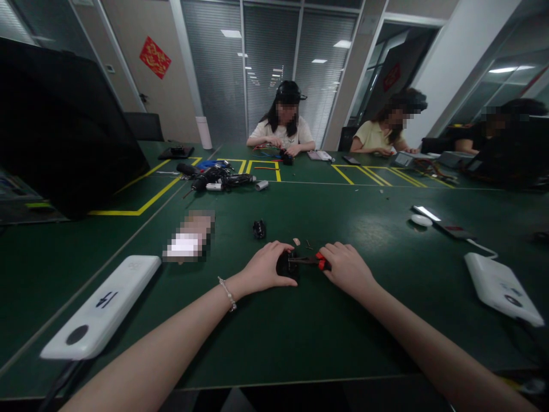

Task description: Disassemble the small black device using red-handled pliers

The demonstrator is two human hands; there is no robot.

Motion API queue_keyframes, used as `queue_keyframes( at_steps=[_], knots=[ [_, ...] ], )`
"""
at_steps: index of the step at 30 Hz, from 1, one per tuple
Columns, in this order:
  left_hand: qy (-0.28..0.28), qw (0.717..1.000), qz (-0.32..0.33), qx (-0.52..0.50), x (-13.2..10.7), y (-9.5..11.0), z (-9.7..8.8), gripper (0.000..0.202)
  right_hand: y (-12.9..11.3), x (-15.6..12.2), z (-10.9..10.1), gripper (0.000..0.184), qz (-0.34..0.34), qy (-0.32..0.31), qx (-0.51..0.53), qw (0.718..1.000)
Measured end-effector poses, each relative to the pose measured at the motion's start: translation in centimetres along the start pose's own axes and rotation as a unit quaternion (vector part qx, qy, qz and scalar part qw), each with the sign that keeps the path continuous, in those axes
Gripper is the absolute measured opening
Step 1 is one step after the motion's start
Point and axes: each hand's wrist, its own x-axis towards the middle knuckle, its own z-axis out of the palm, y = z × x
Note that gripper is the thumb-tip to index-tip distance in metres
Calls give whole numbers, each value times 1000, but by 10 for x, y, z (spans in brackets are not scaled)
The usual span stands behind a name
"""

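My left hand (266, 267) is curled around a small round black part (286, 266) that rests on the green table (300, 332). My right hand (346, 266) grips a red-handled tool (321, 261) whose thin metal tip points left into the black part. Just beyond the hands lie a few tiny loose pieces (297, 242) and another small black part (259, 229).
White power banks lie at the near left (103, 306) and near right (501, 286). A phone (444, 223) and a white disc (421, 220) sit right. A pile of black tools (214, 178) lies far left, beside a large dark monitor (64, 126). Three people work across the table.
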Motion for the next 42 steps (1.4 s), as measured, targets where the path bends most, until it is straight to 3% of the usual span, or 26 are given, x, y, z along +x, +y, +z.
queue_keyframes(
  at_steps=[8,16,28,42],
  knots=[
    [8,1000,9,6,0,-1,1,69,-3,-2,-5,26,-15,35,-47,998],
    [-2,1000,-4,-6,0,-1,1,68,-1,1,-3,26,1,0,-10,1000],
    [2,1000,4,3,0,-1,0,69,-3,-1,-9,27,-17,24,-52,998],
    [-2,1000,3,1,0,-3,1,68,0,0,-1,26,6,-2,10,1000]
  ],
)
